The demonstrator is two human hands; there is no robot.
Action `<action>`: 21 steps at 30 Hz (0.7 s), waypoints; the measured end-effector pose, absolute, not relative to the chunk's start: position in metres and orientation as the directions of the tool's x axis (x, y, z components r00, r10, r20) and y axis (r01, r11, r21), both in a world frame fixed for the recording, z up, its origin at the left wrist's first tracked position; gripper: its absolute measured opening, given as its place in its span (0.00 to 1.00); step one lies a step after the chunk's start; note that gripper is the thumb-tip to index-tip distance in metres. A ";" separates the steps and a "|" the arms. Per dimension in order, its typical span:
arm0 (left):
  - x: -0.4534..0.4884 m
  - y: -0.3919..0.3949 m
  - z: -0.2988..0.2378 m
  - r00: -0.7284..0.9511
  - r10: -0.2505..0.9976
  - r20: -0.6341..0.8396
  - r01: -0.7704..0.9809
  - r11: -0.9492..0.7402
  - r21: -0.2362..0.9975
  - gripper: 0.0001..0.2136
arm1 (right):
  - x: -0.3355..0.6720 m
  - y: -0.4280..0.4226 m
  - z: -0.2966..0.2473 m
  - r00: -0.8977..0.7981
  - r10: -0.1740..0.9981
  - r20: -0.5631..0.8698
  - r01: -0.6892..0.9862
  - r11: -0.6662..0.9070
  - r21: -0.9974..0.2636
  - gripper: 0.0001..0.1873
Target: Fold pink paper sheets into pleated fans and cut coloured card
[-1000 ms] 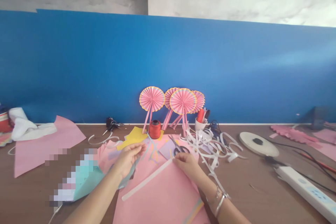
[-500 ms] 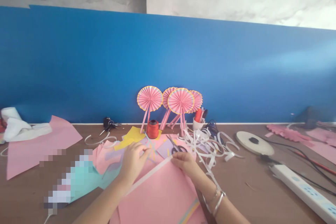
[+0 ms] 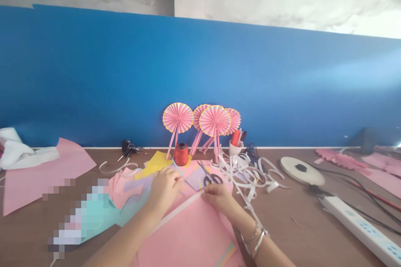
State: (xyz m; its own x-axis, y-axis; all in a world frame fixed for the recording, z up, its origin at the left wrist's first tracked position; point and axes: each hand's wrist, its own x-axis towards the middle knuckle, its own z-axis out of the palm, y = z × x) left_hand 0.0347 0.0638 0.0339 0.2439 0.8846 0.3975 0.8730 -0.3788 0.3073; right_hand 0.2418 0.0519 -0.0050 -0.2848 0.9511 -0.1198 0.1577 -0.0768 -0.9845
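One narrow white paper strip (image 3: pixel 177 212) lies along the upper edge of a large pink paper sheet (image 3: pixel 188 238), its long axis running diagonally from lower left, near the left forearm, to upper right. The sheet sits at the near centre of a brown wooden tabletop (image 3: pixel 282 221). The right grip (image 3: pixel 219 198) is nearest the strip's upper end: its fingers (image 3: pixel 210 194) are curled narrowly and touch that end, but whether they pinch it cannot be told. The left grip (image 3: pixel 164 190), fingers bunched narrowly, hovers beyond the strip's middle, just beside a thin pale blue paper sliver (image 3: pixel 177 170); whether it holds anything cannot be told. Silver bangles (image 3: pixel 258 243) circle the right wrist.

Beyond the hands lie black-handled scissors (image 3: pixel 210 179) on a lilac paper square (image 3: pixel 194 178), a yellow paper piece (image 3: pixel 153 164), and a red thread spool (image 3: pixel 181 154). Four pink pleated paper fans (image 3: pixel 178 117) stand behind them, against a blue wall panel (image 3: pixel 200 71). To the right, white paper offcuts (image 3: pixel 244 171) curl in a tangle beside a white mug of pens (image 3: pixel 234 148); further right lies a white power strip (image 3: pixel 354 225).
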 end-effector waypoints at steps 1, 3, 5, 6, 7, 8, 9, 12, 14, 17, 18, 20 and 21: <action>0.041 0.061 0.034 0.256 0.877 0.406 0.860 -0.399 0.319 0.16 | 0.241 0.052 -0.005 -0.273 0.954 -0.122 0.174 -0.076 -0.982 0.13; 0.054 0.054 0.033 0.262 0.848 0.461 0.804 -0.456 0.381 0.14 | 0.240 0.052 -0.005 -0.202 0.971 -0.130 0.233 -0.081 -0.969 0.13; 0.065 0.046 0.029 0.310 0.813 0.493 0.698 -0.546 0.463 0.07 | 0.239 0.053 -0.006 -0.130 0.985 -0.114 0.271 -0.075 -0.960 0.13; 0.070 0.042 0.026 0.341 0.808 0.479 0.654 -0.571 0.496 0.08 | 0.239 0.053 -0.005 -0.117 0.988 -0.098 0.270 -0.063 -0.961 0.13; 0.073 0.039 0.022 0.351 0.809 0.472 0.628 -0.577 0.522 0.09 | 0.238 0.053 -0.005 -0.125 0.989 -0.082 0.261 -0.047 -0.964 0.14; 0.075 0.037 0.019 0.337 0.819 0.464 0.618 -0.564 0.547 0.10 | 0.238 0.052 -0.004 -0.146 0.987 -0.071 0.245 -0.034 -0.969 0.14; 0.077 0.035 0.015 0.318 0.831 0.456 0.617 -0.547 0.567 0.11 | 0.238 0.052 -0.003 -0.171 0.983 -0.069 0.228 -0.029 -0.973 0.15; 0.075 0.034 0.007 0.268 0.860 0.433 0.613 -0.499 0.612 0.11 | 0.236 0.049 -0.001 -0.203 0.977 -0.072 0.211 -0.028 -0.977 0.14; 0.073 0.035 0.005 0.271 0.866 0.421 0.593 -0.494 0.635 0.11 | 0.235 0.047 0.001 -0.202 0.979 -0.026 0.211 0.017 -0.977 0.14; 0.071 0.036 0.004 0.268 0.870 0.414 0.567 -0.490 0.662 0.11 | 0.234 0.045 0.003 -0.208 0.977 0.049 0.209 0.094 -0.973 0.12; 0.071 0.036 0.004 0.259 0.872 0.415 0.562 -0.485 0.670 0.10 | 0.233 0.045 0.004 -0.209 0.976 0.062 0.210 0.107 -0.972 0.12; 0.072 0.036 0.004 0.241 0.872 0.426 0.550 -0.484 0.681 0.10 | 0.232 0.044 0.008 -0.210 0.975 0.076 0.219 0.123 -0.968 0.11; 0.072 0.036 0.004 0.235 0.870 0.433 0.544 -0.487 0.684 0.09 | 0.232 0.043 0.009 -0.211 0.974 0.083 0.227 0.131 -0.965 0.11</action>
